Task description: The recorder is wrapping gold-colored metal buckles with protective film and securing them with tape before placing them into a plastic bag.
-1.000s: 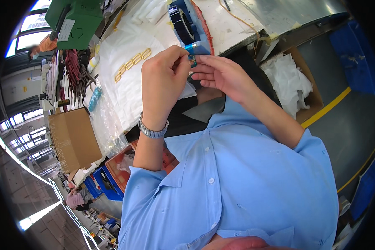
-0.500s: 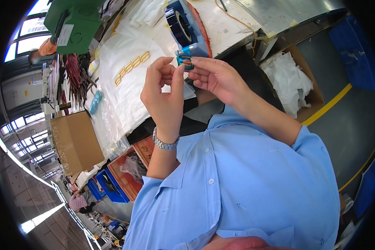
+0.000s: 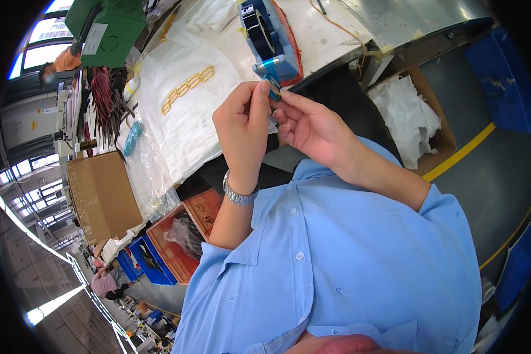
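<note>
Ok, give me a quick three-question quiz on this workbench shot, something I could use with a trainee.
1. True or false: the left hand wears a metal wristwatch.
2. What do both hands pinch between the fingertips? A) a small blue strip B) a screwdriver C) a cardboard box
3. Fill in: the blue tape dispenser stands on the ____ bench sheet.

Key: 1 true; 2 A; 3 white. The right hand meets the left just below the dispenser.
</note>
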A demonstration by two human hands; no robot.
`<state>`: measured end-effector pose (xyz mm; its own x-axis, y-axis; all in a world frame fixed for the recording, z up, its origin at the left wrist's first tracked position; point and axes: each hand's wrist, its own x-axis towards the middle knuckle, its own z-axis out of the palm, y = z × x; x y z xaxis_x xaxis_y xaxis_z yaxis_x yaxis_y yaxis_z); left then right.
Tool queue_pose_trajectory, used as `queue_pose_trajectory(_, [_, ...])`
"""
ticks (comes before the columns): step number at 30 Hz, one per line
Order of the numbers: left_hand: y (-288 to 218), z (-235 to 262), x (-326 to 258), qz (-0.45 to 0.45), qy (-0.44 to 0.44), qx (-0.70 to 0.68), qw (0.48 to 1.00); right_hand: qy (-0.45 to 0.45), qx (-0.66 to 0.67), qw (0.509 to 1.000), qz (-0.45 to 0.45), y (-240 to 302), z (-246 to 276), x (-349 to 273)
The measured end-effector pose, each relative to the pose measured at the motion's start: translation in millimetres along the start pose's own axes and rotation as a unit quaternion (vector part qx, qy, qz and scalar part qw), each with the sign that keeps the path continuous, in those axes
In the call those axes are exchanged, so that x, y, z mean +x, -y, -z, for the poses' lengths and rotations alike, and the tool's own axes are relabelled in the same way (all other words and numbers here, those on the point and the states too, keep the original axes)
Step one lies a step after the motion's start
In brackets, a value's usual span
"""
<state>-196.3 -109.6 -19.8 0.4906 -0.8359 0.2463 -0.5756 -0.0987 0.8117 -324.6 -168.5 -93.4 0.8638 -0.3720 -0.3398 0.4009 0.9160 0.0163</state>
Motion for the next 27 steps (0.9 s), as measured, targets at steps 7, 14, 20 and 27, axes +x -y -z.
queue_pose_trajectory(7, [5,6,27,0.039,0.079,0.019,0.996,0.022,-0.105,0.994,0.017,20,7,4])
queue_pose_trajectory(14, [-1,7,35,0.068,0.098,0.006,0.993,0.003,-0.316,0.930,0.186,30,-2,24])
queue_pose_trajectory(20, [3,-1,28,0.028,0.071,0.034,0.996,-0.035,-0.387,0.890,0.240,30,-9,24])
queue_pose_trajectory(27, [42,-17,-26,0.137,0.149,-0.005,0.979,-0.119,-0.479,0.844,0.210,12,39,-3])
